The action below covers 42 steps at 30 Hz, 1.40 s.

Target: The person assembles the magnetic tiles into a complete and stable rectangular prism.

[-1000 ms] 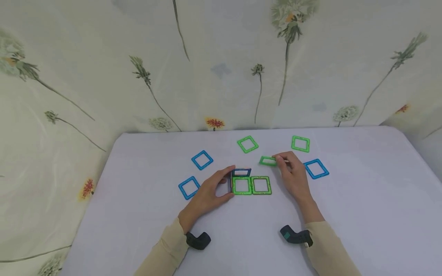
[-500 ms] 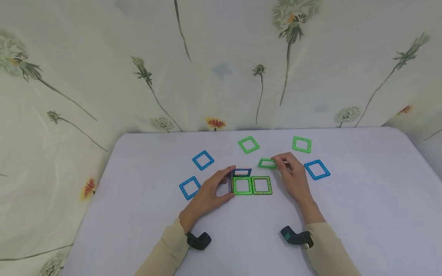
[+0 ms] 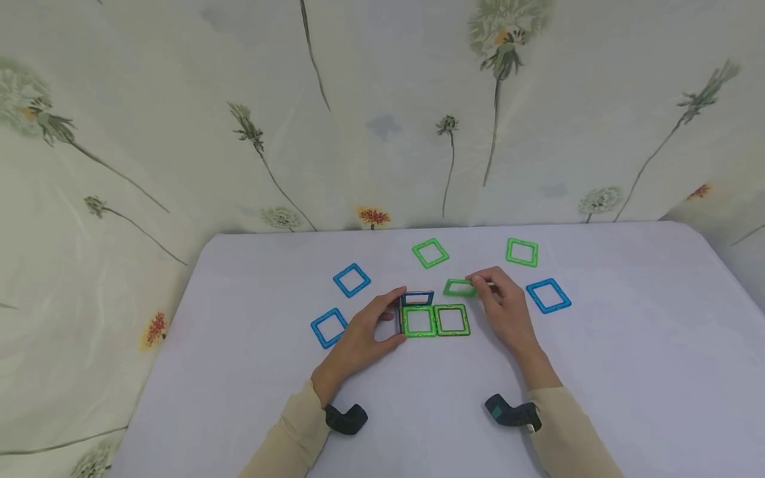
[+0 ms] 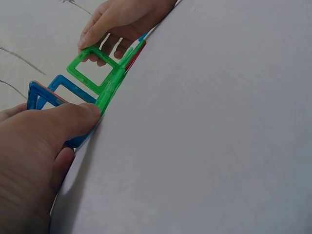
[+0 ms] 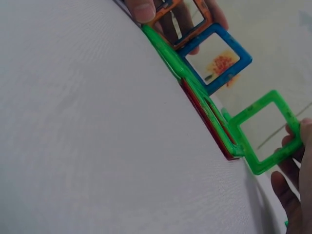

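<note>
In the head view, two green square magnetic tiles lie flat side by side, a left one [image 3: 420, 334] and a right one [image 3: 453, 334]; red shows beneath the right one. An upright blue tile [image 5: 230, 75] stands along the left one's back edge, and an orange tile [image 5: 197, 33] along its left edge. My left hand [image 3: 361, 338] holds the orange tile between thumb and fingers, thumb at the near corner. My right hand [image 3: 505, 309] pinches another green tile [image 5: 252, 108] by its right side, tilted up just behind the right flat tile.
Loose tiles lie around on the white table [image 3: 239, 398]: a blue one [image 3: 342, 287] and another blue one [image 3: 318, 336] at left, a green one [image 3: 420, 259] at the back, a green one [image 3: 522, 264] and a blue one [image 3: 558, 308] at right. A flowered cloth [image 3: 406, 166] hangs behind.
My right hand has brought its green tile a little to the left and nearer, closer to the right flat tile's back edge. My left hand stays in place.
</note>
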Tool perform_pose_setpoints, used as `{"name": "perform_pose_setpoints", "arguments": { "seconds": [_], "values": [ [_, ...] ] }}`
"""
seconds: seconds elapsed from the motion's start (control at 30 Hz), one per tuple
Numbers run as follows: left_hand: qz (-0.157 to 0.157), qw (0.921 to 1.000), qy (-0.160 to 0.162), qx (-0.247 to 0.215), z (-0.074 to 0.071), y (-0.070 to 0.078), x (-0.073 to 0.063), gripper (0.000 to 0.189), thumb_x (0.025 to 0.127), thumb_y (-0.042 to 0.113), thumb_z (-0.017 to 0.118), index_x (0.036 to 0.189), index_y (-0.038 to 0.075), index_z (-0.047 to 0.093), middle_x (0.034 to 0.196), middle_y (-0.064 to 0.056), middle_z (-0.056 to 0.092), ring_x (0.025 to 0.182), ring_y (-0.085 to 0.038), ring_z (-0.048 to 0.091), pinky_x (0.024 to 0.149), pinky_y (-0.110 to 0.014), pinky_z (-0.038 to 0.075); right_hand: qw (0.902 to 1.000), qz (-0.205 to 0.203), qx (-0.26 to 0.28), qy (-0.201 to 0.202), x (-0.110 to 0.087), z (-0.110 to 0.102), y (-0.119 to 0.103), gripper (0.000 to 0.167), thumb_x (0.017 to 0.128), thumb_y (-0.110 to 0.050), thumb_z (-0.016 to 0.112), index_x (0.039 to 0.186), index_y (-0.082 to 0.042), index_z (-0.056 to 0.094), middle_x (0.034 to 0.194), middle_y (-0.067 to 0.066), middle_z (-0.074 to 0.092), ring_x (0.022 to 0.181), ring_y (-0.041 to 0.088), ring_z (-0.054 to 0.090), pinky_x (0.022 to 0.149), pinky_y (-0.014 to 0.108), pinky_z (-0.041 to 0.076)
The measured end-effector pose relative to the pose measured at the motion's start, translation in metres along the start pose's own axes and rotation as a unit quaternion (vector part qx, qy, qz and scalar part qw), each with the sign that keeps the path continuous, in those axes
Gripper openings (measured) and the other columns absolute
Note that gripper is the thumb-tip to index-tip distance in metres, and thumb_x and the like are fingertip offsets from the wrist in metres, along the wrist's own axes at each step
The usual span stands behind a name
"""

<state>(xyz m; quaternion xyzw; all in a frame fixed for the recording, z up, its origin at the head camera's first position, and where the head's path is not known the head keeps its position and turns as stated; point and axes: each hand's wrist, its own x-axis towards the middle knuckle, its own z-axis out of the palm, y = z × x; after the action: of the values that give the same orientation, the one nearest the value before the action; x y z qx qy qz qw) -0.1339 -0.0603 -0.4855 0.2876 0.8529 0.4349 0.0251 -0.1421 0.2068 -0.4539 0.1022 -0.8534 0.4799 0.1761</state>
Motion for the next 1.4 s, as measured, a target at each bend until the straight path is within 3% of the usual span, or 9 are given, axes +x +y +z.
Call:
{"name": "perform_pose_setpoints", "arguments": {
  "seconds": [0.13,0.5,0.73,1.07,1.4],
  "values": [
    [0.001,1.0,0.002,-0.005,0.0,-0.001,0.001,0.082,0.083,0.018,0.073,0.149,0.027,0.026,0.138,0.005,0.048,0.115,-0.008,0.053,0.096,-0.023,0.047,1.0,-0.005,0.002,-0.004,-0.001,0.0,0.0,0.014,0.095,-0.007,0.053,0.098,0.002,0.063,0.098,0.013,0.066,0.089,0.012,0.057,0.079,0.009,0.04],
    [0.007,0.9998,0.009,-0.014,0.002,-0.003,0.004,0.084,0.082,0.015,0.073,0.148,0.033,0.024,0.137,0.004,0.049,0.113,-0.007,0.054,0.093,-0.021,0.048,0.9999,0.006,0.003,-0.012,-0.002,0.002,0.002,0.014,0.096,-0.011,0.053,0.1,-0.001,0.064,0.099,0.012,0.066,0.09,0.006,0.056,0.081,0.009,0.039],
    [0.017,0.9995,0.017,-0.019,0.001,-0.005,0.008,0.083,0.081,0.014,0.074,0.148,0.029,0.027,0.139,0.002,0.048,0.113,-0.009,0.054,0.091,-0.021,0.05,0.9999,-0.001,0.003,-0.011,-0.001,0.002,0.0,0.014,0.095,-0.009,0.053,0.099,-0.001,0.064,0.098,0.013,0.066,0.09,0.006,0.056,0.081,0.009,0.04],
    [-0.001,0.9998,0.017,-0.001,-0.001,-0.004,0.013,0.084,0.082,0.016,0.073,0.148,0.036,0.026,0.136,0.005,0.049,0.093,-0.009,0.059,0.084,-0.023,0.052,0.9999,0.0,0.001,-0.013,0.001,0.001,-0.004,0.014,0.095,-0.008,0.053,0.1,-0.001,0.064,0.099,0.015,0.066,0.09,0.008,0.057,0.082,0.007,0.039],
    [0.005,0.9996,0.013,0.027,0.001,-0.005,0.018,0.083,0.083,0.021,0.073,0.148,0.037,0.024,0.142,0.008,0.044,0.089,-0.007,0.055,0.078,-0.019,0.05,0.9999,0.004,-0.006,-0.013,-0.001,0.003,-0.002,0.014,0.096,-0.01,0.053,0.101,-0.002,0.064,0.099,0.013,0.066,0.091,0.005,0.055,0.083,0.006,0.037]
  ]
}}
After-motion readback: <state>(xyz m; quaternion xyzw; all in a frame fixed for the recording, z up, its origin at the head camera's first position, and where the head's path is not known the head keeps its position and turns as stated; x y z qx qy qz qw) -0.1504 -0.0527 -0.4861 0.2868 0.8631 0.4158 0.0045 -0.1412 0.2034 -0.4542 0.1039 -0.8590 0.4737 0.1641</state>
